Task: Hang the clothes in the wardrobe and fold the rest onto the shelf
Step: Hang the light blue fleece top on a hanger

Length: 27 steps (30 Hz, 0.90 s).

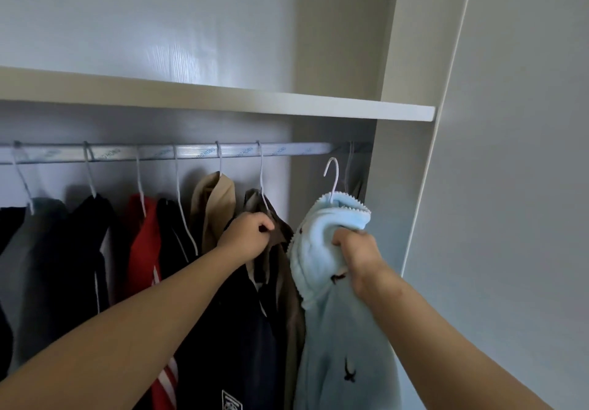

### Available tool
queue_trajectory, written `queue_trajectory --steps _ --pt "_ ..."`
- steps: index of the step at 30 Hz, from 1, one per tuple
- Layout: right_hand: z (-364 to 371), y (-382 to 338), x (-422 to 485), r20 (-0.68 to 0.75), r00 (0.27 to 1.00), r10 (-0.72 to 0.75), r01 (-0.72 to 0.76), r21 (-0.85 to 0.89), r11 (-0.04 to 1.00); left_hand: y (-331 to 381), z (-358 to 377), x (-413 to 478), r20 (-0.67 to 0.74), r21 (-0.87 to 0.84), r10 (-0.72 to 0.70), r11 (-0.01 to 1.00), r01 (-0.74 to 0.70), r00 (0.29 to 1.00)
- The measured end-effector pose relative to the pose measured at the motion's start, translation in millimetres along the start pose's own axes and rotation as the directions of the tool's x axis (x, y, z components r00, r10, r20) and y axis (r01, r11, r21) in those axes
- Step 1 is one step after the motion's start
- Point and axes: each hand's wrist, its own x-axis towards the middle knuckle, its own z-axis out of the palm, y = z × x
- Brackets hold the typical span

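My right hand [357,255] grips a light blue fleece garment [322,250] on a white hanger [333,177]. The hanger's hook sits just below the rail [306,148], free of it, near the rail's right end. My left hand [248,234] grips the shoulder of a dark brown garment [277,234] that hangs on the rail just left of the blue one. Further left on the rail hang a tan garment [213,205], a black one [172,234], a red one [140,237] and other dark and grey clothes.
A white shelf [287,105] runs right above the rail. The wardrobe's right side panel [392,202] stands close to the blue garment. A grey wall [510,186] fills the right side. Another hook [349,167] hangs at the rail's far right end.
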Motion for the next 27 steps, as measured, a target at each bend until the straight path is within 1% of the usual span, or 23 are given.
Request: queue_trajectory --steps 6,11,15,17,20,22,27 --pt "22.0 -41.6 38.3 0.033 0.997 -0.067 0.065 0.056 0.996 3.3 -3.9 21.6 -0.003 -0.187 -0.075 0.980 0.074 0.997" --pt "37.4 -67.1 79.5 0.097 0.993 -0.073 0.070 0.032 0.997 7.9 -10.5 39.6 0.012 -0.293 -0.155 0.944 0.152 0.988" --pt "50.1 -71.1 119.4 0.120 0.984 -0.135 0.146 -0.086 0.986 13.4 -9.3 50.2 0.019 -0.353 -0.186 0.918 0.180 0.982" --pt "54.5 -63.7 138.2 0.139 0.982 -0.124 0.145 -0.155 0.977 11.9 -4.0 50.9 0.019 -0.382 -0.214 0.901 0.205 0.977" --pt "56.7 -40.2 154.9 0.174 0.980 -0.096 0.139 -0.258 0.956 6.9 5.5 46.4 -0.003 -0.357 -0.227 0.910 0.211 0.974" --pt "58.6 -23.6 164.9 0.154 0.984 -0.093 0.138 -0.315 0.939 4.5 8.4 47.5 -0.036 -0.328 -0.232 0.921 0.208 0.972" --pt "57.0 -2.3 172.7 0.120 0.986 -0.115 0.154 -0.399 0.904 5.7 10.5 50.1 -0.044 -0.375 -0.266 0.898 0.231 0.963"
